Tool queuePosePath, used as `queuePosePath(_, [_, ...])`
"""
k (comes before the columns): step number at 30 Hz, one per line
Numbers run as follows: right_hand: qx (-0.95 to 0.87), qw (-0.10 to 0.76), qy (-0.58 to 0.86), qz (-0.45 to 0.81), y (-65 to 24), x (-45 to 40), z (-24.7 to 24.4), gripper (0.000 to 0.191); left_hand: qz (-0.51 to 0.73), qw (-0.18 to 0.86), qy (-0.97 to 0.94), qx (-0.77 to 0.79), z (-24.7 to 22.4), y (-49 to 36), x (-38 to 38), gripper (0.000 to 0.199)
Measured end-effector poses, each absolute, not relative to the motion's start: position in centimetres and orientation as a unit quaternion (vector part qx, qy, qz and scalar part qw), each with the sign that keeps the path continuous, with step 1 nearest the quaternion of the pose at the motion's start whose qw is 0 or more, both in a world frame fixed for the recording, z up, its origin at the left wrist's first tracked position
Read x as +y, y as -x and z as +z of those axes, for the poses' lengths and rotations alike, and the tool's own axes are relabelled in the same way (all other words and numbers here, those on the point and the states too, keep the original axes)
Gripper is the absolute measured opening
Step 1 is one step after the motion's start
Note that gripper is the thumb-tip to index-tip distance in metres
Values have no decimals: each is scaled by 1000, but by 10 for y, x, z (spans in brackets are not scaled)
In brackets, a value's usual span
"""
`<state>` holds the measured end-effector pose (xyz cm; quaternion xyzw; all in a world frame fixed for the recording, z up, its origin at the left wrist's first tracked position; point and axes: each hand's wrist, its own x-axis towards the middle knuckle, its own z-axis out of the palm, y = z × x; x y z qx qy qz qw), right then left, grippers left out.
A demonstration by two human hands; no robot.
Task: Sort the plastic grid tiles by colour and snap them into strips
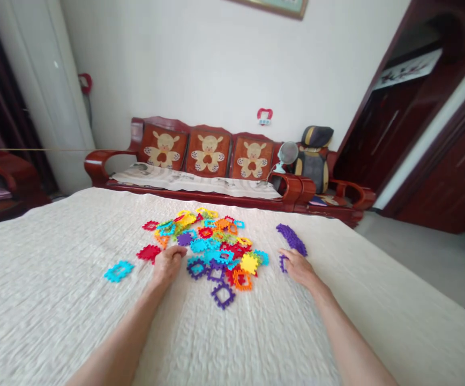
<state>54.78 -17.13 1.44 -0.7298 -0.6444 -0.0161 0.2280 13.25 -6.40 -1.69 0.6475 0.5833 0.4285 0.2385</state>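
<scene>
A loose pile of flat, notched plastic pieces in several colours, with a yellow piece (249, 264) on its near right part, lies on the pale quilted cloth (232, 348). At the pile's left edge is my left hand (170, 262), fingers closed, beside a red piece (148, 253); what its fingertips hold, if anything, is hidden. My right hand (298, 265) pinches a purple frame piece (283, 263) just below an overlapping row of purple pieces (292, 239). Nearest to me is a purple frame (223, 295). Farther left, a light blue frame (119, 271) lies apart from the pile.
Behind the table stands a red wooden sofa (200, 194) with bear-patterned cushions (209, 152). A small fan (287, 154) and a massage seat (314, 161) are at its right. Another wooden armrest (11, 166) is at far left.
</scene>
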Motion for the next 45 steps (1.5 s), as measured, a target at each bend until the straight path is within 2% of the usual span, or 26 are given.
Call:
queuePosePath(3, [-592,301,747,-34,-550,-176,1,53,426,232,-648,588,-15,-132,-65,31])
queuePosePath(5, [-539,328,775,-36,-547,-180,0,47,425,225,-648,591,-10,-132,-68,31])
queuePosePath(7, [-514,323,795,-17,-542,-186,4,40,423,223,-643,598,-6,-132,-70,30])
queuePosePath(12, [-554,247,794,26,-528,-198,18,54,418,233,-637,604,-2,-132,-72,28])
queuePosePath(15, [-568,238,787,29,-525,-197,19,48,417,228,-645,599,-5,-130,-71,27])
queuePosePath(18, [-533,319,783,14,-535,-192,18,42,418,224,-646,599,-7,-129,-70,26])
queuePosePath(22, [-432,418,795,-85,-562,-183,16,40,412,221,-642,608,-9,-128,-68,26])
queuePosePath(34, [-426,390,807,-121,-590,-173,-6,50,396,202,-662,603,-22,-122,-58,27])
queuePosePath(45, [-436,407,794,-113,-595,-167,-5,46,401,199,-672,591,-29,-118,-54,25])
